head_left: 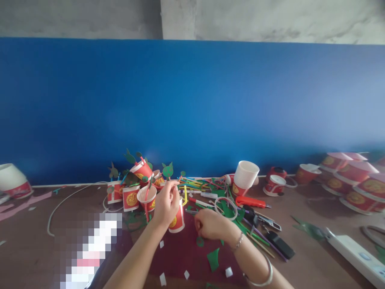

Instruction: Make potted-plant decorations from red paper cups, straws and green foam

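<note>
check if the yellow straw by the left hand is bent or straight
Bent: the yellow straw runs upright, then turns sharply near its lower end toward the paper cup.

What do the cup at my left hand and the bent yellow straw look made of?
The cup looks like smooth paper, judging by its printed red wall. The bent yellow straw is probably smooth plastic, given its even bright colour, though coated paper is possible.

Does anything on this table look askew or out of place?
Yes: at the left, one red cup tilts above a cluster of cups, as if perched there. A green paper scrap and white paper bits lie loose in the foreground, like untidy offcuts.
</note>
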Available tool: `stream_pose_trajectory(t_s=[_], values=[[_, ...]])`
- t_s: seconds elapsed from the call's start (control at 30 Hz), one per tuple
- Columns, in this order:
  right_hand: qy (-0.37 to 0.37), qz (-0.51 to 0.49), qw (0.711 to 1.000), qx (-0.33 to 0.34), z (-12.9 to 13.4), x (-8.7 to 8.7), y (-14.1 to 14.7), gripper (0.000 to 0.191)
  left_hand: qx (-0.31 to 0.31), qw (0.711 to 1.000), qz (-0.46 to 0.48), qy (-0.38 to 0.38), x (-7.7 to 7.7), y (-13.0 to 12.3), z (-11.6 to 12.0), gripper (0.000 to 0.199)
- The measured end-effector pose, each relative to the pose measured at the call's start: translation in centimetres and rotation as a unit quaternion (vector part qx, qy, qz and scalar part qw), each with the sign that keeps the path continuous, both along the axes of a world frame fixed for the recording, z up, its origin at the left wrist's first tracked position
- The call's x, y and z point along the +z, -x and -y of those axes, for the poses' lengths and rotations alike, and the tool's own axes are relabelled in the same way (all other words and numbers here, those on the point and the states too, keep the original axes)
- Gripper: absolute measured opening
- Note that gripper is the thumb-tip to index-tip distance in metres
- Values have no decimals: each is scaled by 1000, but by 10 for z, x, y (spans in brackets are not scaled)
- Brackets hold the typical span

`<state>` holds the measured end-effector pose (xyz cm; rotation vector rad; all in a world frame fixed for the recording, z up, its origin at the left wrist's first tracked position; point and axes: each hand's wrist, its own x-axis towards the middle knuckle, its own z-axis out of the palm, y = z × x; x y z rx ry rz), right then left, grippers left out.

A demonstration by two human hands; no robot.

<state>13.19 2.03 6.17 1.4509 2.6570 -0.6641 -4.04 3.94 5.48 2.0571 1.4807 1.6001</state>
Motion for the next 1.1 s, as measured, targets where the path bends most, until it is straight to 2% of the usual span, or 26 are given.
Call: stream_pose_trajectory(t_s=[0.17, 0.27, 0.43, 0.63, 0.73, 0.87, 0.97, 1.1], values=[[72, -127, 988, -41, -20, -6, -11, 32, 0, 1000, 0, -3, 1, 1, 0, 18], [30, -148, 986, -64, -27, -11, -19, 32, -2, 1000, 1, -8, 0, 1, -1, 17], [53, -108, 989, -85, -29, -9, -29, 36, 2, 1000, 0, -22, 0, 1, -2, 17], [-32, -15, 992, -123, -25, 5, -37, 25, 8, 1000, -12, -11, 8, 3, 0, 15], [-32, 2, 993, -111, -23, 5, -34, 27, 3, 1000, -25, 5, 8, 3, 2, 15], [-13, 10, 996, -84, -15, -4, -19, 33, 6, 999, -50, -5, 7, 3, 1, 16], [2, 9, 998, -68, -10, -8, -10, 32, 9, 998, -60, -30, 9, 6, 1, 15], [2, -17, 999, -42, -10, -5, -12, 30, -8, 992, -84, -91, 13, 12, 3, 14]])
